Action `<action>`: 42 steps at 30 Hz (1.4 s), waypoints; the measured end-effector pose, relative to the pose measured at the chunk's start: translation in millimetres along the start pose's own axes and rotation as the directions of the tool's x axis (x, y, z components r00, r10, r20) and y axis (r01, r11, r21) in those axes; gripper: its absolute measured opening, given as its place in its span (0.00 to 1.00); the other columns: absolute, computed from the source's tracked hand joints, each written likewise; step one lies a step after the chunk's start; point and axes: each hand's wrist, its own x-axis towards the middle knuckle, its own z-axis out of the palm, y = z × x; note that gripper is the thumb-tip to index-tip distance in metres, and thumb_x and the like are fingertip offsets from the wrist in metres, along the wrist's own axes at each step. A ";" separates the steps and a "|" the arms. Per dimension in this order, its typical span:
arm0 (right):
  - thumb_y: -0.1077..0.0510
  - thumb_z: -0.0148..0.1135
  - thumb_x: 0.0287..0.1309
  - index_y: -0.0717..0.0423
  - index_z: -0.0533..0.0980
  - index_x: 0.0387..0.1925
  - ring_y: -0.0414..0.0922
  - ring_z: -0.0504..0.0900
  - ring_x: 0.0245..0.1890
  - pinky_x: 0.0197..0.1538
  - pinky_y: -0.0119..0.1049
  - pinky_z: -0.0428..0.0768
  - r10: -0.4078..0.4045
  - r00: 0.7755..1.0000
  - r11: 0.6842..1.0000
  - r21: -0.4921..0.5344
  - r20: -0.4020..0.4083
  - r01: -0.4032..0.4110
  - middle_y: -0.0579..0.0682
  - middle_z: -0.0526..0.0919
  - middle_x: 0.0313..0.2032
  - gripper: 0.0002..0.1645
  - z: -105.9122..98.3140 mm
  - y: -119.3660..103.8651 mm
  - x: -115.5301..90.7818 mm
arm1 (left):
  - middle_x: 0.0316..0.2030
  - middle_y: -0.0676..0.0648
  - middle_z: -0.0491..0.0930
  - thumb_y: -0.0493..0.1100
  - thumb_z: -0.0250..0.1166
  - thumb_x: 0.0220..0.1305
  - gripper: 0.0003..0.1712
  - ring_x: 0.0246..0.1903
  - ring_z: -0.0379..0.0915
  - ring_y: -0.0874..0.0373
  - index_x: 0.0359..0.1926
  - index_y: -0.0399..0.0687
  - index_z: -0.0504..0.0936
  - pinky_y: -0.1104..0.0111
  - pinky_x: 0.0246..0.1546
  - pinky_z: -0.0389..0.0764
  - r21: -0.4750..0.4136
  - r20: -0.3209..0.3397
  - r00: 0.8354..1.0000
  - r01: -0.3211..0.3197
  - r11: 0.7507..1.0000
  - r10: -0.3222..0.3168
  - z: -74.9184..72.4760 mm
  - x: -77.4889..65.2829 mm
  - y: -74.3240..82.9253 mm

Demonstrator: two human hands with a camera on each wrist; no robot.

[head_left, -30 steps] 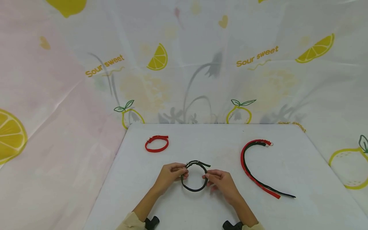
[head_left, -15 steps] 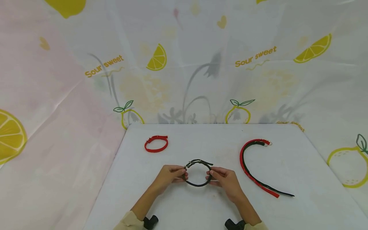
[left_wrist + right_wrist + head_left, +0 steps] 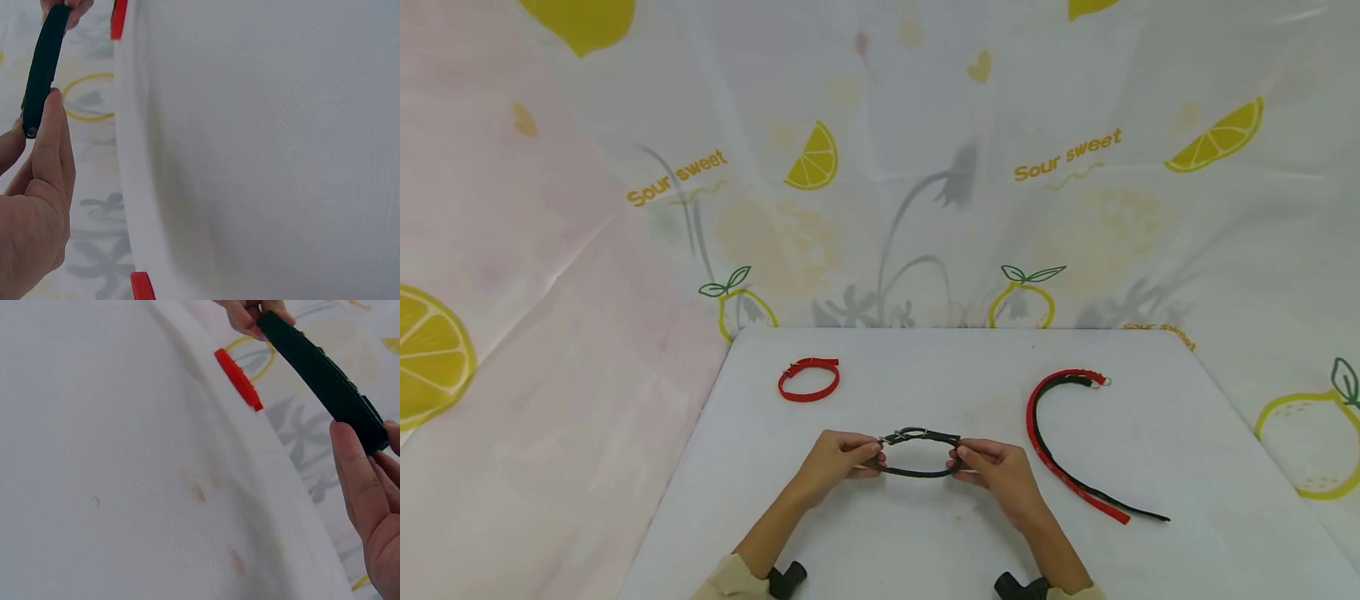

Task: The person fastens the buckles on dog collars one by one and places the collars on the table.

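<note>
A dark green buckled collar, fastened into a loop with metal fittings along its far side, is stretched between both hands. My left hand pinches its left end between thumb and fingers, and my right hand pinches the right end. In the left wrist view the collar appears edge-on as a wide band, with the left hand at its near end. From the right wrist, the collar slants down to the right hand's fingertips, held up off the table.
A red buckled collar lies looped on the white table at the back left. To the right, a red strap and a dark strap lie curved side by side. A lemon-print cloth hangs behind the table.
The hands have moved apart, mostly the right one rightward. The held collar has gone from a round loop to a wide, flattened oval. The other collar and straps have stayed put.
</note>
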 end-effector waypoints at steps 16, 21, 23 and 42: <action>0.61 0.58 0.53 0.70 0.70 0.46 0.57 0.77 0.41 0.42 0.43 0.76 0.007 0.998 1.000 -0.030 0.065 -0.005 0.69 0.74 0.43 0.20 12.5 -26.0 19.7 | 0.37 0.36 0.78 0.47 0.61 0.54 0.21 0.38 0.75 0.43 0.44 0.36 0.76 0.60 0.37 0.76 -0.002 -0.055 0.998 0.023 1.000 -0.023 -11.2 3.7 7.3; 0.60 0.60 0.51 0.69 0.72 0.45 0.55 0.78 0.40 0.41 0.42 0.76 0.001 0.999 1.000 -0.021 0.035 -0.001 0.67 0.76 0.42 0.21 17.5 -24.6 42.0 | 0.36 0.39 0.79 0.49 0.61 0.54 0.26 0.37 0.76 0.45 0.47 0.31 0.73 0.63 0.37 0.77 0.034 -0.070 0.996 0.049 0.998 -0.046 -18.1 2.4 -3.5; 0.59 0.61 0.49 0.69 0.72 0.45 0.54 0.79 0.39 0.40 0.42 0.77 -0.012 1.000 1.000 -0.019 0.022 0.012 0.65 0.78 0.40 0.22 19.8 -21.2 54.1 | 0.35 0.39 0.79 0.49 0.61 0.54 0.26 0.37 0.76 0.46 0.46 0.31 0.74 0.64 0.36 0.77 0.035 -0.075 0.995 0.066 0.997 -0.064 -19.4 1.1 -5.7; 0.63 0.60 0.50 0.73 0.73 0.43 0.52 0.81 0.34 0.36 0.40 0.78 -0.028 0.992 0.997 -0.081 -0.120 0.018 0.62 0.80 0.35 0.19 55.8 6.2 131.7 | 0.36 0.38 0.78 0.44 0.59 0.56 0.21 0.36 0.77 0.48 0.45 0.30 0.74 0.63 0.37 0.77 -0.010 -0.021 0.997 0.078 0.997 -0.078 -17.3 -9.0 -19.7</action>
